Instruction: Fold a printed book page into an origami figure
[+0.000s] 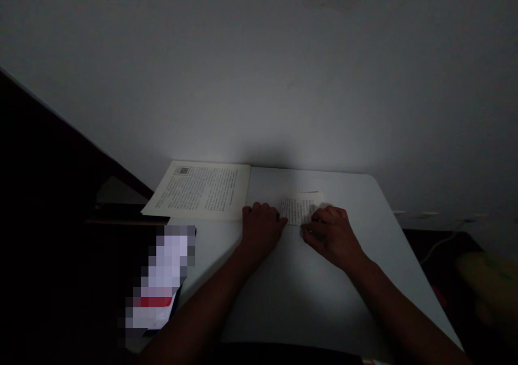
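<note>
A small folded piece of printed paper [300, 207] lies on the white table [291, 284] near the wall. My left hand [261, 230] rests at the paper's left edge, knuckles up and fingers curled, thumb touching the paper. My right hand [329, 234] presses on the paper's right lower corner with fingers bent together. The fingertips of both hands are partly hidden in the dim light.
A larger printed sheet [202, 190] lies at the table's back left corner. A blurred rectangular object [159, 281] sits at the table's left edge. The grey wall [259, 74] stands right behind the table. Dark furniture is at left, a cable and a yellowish thing at right.
</note>
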Tool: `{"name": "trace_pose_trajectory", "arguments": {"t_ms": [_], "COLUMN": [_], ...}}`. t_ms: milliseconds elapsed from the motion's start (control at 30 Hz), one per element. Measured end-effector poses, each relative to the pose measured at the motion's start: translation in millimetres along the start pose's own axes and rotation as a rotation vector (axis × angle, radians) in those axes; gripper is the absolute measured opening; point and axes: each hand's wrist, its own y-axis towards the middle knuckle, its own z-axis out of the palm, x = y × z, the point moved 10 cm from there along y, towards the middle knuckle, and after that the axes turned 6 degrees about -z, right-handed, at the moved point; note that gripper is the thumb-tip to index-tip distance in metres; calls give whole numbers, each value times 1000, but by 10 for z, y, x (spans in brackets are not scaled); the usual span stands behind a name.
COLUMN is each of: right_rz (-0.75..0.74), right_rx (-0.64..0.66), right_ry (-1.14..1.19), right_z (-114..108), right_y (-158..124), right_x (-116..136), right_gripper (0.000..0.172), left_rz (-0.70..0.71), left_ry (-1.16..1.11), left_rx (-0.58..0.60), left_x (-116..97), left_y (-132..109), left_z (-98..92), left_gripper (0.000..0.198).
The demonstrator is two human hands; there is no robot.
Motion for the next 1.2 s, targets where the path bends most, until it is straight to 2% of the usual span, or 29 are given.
{"name": "trace_pose_trajectory", "arguments": {"t_ms": [267,433,533,600,667,767,833,900,1000,1200], "right_rz": [5,-18,-37,-51,-34,52,34,0,-36,12], "right_rx": [36,134,152,139,65,-128,-166,-137,-22,36], "right_ry": [-9,69,76,54,56,129,185,264,387,393], "right_z": [-85,-66,-85,-113,-179,-292,-251,-144,47,135], "right_y": [-91,-140,-186,-211,-211,-171,-97,-3,108,146], "right_x": [-189,-319,-428,-469,-476,-419,-259,-91,81,63], "right_gripper": [14,21,18,20,25,26,20,15,17,19], "left_rz": [-11,-27,-28,-28,-28,-31,-37,-44,-52,-58], "left_ry": [-4,-15,-18,-13,-8,-6,-8,-8,-11,-70], "left_rx": [30,42,47,46,43,41,43,52,53,53], "left_x": [9,31,37,39,35,24,18,16,25,75], "left_y": [5,10,12,11,8,-2,-7,-9,-5,4], "left_z": [18,25,31,32,28,11,0,0,1,-6], "left_gripper": [31,31,32,32,32,32,31,31,32,36]}}
